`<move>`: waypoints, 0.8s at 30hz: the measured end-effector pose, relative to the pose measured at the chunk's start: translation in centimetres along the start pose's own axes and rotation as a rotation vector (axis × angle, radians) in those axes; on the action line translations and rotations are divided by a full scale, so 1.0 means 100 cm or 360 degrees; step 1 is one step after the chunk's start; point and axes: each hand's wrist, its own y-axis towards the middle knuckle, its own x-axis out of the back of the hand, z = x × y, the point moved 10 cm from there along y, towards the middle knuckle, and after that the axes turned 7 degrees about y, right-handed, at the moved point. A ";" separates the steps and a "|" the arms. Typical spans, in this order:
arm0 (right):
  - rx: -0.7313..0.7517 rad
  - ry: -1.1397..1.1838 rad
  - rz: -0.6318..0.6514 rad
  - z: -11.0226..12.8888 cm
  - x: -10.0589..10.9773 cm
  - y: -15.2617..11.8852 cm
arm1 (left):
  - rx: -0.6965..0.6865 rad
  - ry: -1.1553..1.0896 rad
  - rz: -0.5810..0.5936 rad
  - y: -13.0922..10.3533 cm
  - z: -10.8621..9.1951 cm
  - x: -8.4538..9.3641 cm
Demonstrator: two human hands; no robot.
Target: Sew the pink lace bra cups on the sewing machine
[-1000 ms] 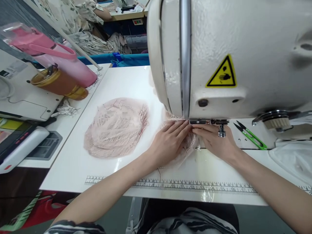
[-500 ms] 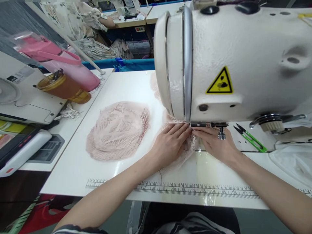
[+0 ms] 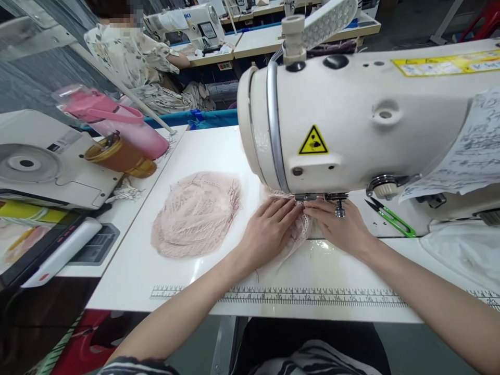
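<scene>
A piece of pale pink lace fabric [image 3: 300, 232] lies under the head of the white sewing machine [image 3: 336, 120]. My left hand [image 3: 269, 226] rests flat on it, fingers stretched toward the needle area. From the other side, my right hand [image 3: 341, 224] reaches in with its fingers extended over the lace edge; the machine's thread guide partly covers it. The fingertips of both hands nearly meet beneath the machine head. The needle and presser foot are hidden. To the left, a stack of pink lace pieces [image 3: 195, 216] with loose reddish threads lies on the white table [image 3: 128, 271].
Green thread snips [image 3: 392, 217] lie right of my right hand. A printed ruler [image 3: 285, 297] runs along the front edge. At left stand a pink bottle [image 3: 128, 130] and an amber cup [image 3: 121, 156]. White fabric [image 3: 464, 250] lies at right. A co-worker [image 3: 128, 62] sits beyond.
The camera view has tilted up and shifted, showing more of the machine and the room behind. Both hands stay at the lace beneath the machine head, with little visible movement.
</scene>
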 end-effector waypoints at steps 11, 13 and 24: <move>0.0159 0.0176 0.0120 0.014 0.000 0.000 | -0.0557 0.0073 -0.0183 -0.076 -0.027 0.063; 0.0164 0.0278 0.0188 0.015 -0.003 0.000 | -0.0250 -0.0014 -0.0164 -0.076 -0.015 0.066; 0.0323 0.0437 -0.0049 0.020 0.009 0.000 | -0.0259 -0.0016 0.0242 -0.003 0.006 0.054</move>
